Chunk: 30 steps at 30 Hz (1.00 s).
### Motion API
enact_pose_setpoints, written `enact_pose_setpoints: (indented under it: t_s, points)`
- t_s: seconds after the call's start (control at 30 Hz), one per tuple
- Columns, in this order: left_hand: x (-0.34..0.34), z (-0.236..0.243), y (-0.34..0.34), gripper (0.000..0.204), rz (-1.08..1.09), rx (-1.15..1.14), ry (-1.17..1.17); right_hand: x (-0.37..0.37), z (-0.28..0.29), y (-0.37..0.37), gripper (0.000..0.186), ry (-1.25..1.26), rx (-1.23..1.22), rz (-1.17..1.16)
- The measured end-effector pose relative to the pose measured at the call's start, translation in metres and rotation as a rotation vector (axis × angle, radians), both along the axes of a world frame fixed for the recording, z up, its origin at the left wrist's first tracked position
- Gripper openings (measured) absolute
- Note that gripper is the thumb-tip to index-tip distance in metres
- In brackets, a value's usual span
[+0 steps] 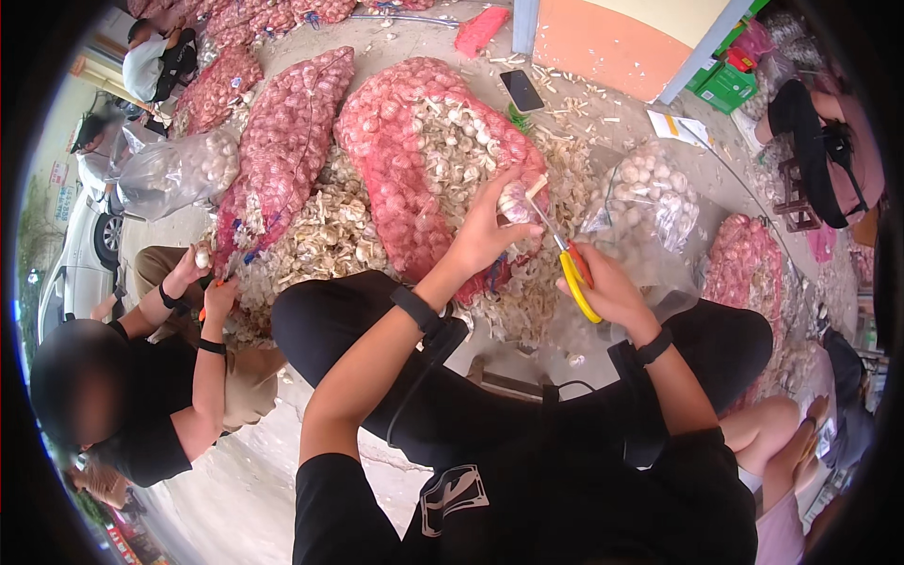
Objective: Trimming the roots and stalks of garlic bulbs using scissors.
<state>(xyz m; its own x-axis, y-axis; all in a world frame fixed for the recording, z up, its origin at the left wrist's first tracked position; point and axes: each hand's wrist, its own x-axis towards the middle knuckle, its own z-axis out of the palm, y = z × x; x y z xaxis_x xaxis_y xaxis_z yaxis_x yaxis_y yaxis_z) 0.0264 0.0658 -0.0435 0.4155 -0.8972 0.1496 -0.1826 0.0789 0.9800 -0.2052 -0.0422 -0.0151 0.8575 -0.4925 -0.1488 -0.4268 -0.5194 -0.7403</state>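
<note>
My left hand (490, 229) is closed around a garlic bulb (514, 204), its stem pointing up and to the right. In my right hand (607, 284) is a pair of scissors (576, 280) with yellow and orange handles. The blades reach up to the stem of the bulb; whether they are parted there is too small to tell. Just beyond my left hand lies an open red mesh sack (391, 151) full of garlic bulbs. Right of the scissors stands a clear plastic bag (650, 193) holding trimmed white bulbs.
Garlic stems and peelings (330, 231) cover the ground around the sacks. A phone (521, 91) lies beyond the open sack. At left a co-worker (141, 395) holds a bulb and orange-handled scissors. Another full mesh sack (292, 141) lies between us; more people sit at right.
</note>
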Motion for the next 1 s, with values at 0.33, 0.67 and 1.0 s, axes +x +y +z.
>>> enact_pose_setpoints:
  t_s: [0.33,0.67,1.0]
  points:
    - [-0.019,-0.010,0.012,0.093,0.019,0.175,-0.252,0.010,-0.024,0.024,0.048,0.093,0.021,-0.125]
    - [-0.019,-0.041,0.016,0.085,-0.005,0.340,-0.183,0.004,-0.049,0.034,0.046,0.082,0.104,-0.166]
    - [-0.018,-0.062,0.012,0.077,-0.025,0.332,0.075,0.000,-0.054,0.036,0.047,0.028,0.228,-0.224]
